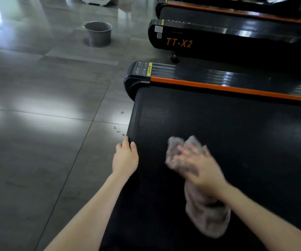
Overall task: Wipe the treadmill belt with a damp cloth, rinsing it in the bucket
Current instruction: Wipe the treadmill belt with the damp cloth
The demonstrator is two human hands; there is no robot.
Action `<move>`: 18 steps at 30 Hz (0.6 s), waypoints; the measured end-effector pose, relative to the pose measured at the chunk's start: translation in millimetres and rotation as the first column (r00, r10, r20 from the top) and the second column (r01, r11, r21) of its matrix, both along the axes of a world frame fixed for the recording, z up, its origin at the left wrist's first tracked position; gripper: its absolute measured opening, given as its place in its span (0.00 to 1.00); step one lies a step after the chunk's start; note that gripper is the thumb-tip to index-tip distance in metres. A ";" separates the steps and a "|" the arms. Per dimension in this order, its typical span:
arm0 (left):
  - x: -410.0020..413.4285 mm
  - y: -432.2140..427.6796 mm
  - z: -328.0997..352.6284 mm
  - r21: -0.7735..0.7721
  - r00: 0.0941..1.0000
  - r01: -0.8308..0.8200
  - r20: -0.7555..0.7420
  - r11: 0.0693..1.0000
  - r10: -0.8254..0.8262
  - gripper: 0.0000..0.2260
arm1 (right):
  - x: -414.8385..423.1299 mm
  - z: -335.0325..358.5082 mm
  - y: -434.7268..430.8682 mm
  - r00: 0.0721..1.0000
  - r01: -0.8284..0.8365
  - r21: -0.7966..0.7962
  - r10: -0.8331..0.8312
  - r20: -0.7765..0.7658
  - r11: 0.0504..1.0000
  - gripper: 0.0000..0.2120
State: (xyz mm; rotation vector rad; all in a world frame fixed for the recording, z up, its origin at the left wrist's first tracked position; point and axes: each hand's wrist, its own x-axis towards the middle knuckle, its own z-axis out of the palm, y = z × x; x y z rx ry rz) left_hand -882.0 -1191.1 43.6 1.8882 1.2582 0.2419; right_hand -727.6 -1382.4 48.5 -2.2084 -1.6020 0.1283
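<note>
**While the cloth (207, 214) is working the belt (236, 133), the bucket (98, 34) is waiting well off to your left**

As you are leaning over the end of the treadmill, your right hand (196, 163) is pressing the grey cloth down on the belt, near its end edge. The fingers are looking spread and fairly flat on top of the fabric rather than wrapped round it. Motion blur is softening them, so this is best read as an open-palmed press, not a clench. One end of the cloth is poking out past your fingertips and the other is trailing back under your wrist, so its long axis is running roughly along your forearm.

Your left hand (125, 156) is bracing at the belt's end edge, fingers curling over it in a light grasp, just beside a few water drops (118, 130) on the floor (37, 87).

The bucket is standing on the floor well apart from the belt, beyond that end edge and away to the far left. Your left hand is sitting nearer to it, yet the cloth is lying under the right, so a rinse is likely going to mean carrying the cloth across your body. Much of the belt is stretching beyond the cloth toward the orange side rail (236, 88), probably calling for strokes that way first.
</note>
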 end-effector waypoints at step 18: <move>2.2 0.4 -16.4 -0.008 0.991 -0.133 0.023 0.991 0.134 0.21 | 92.3 7.3 101.8 0.931 0.365 -0.059 -0.364 0.017 0.929 0.15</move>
